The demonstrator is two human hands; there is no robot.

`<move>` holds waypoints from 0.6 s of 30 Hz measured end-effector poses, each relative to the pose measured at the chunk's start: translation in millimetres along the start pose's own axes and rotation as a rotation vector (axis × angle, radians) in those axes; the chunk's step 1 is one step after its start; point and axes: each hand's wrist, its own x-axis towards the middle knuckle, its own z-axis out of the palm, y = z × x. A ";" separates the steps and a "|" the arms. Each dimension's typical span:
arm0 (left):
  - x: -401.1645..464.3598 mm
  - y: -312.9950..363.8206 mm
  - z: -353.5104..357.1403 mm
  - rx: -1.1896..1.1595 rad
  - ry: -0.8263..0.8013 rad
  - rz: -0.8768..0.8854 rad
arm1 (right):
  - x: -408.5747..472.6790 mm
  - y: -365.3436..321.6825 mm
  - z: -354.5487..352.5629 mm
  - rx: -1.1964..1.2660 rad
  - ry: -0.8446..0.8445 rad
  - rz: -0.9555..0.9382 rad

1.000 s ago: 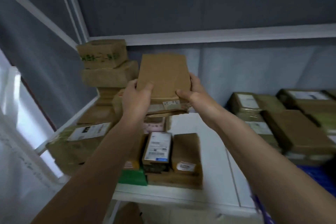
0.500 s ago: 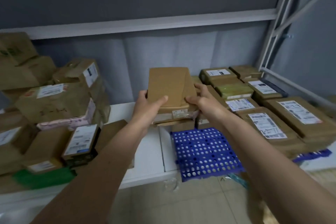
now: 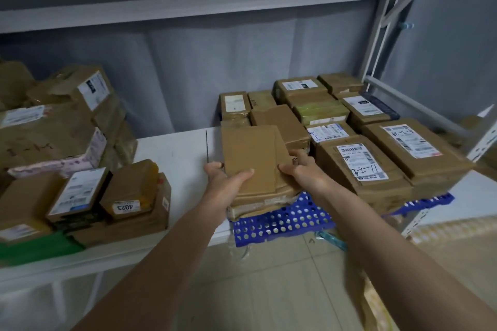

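One parcel (image 3: 250, 153), left grip (image 3: 226, 185), right grip (image 3: 304, 172), perhaps resting

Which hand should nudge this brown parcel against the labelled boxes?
Probably left: the left hand holds the brown parcel on its open side, beside bare shelf; the right hand sits close beside the labelled box.

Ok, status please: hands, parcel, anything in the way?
Left hand and right hand grip cardboard parcel by its sides. Parcel low over blue pallet, contact unclear. Close on right: labelled parcel.
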 end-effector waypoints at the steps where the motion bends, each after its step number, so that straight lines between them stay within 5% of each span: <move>1: 1.4 -4.6 2.6 -0.003 -0.004 -0.004 | 1.2 6.5 1.3 -0.008 -0.006 0.011; 18: 27.8 -56.9 9.5 0.101 -0.072 -0.180 | 18.6 54.5 17.8 -0.119 -0.115 0.162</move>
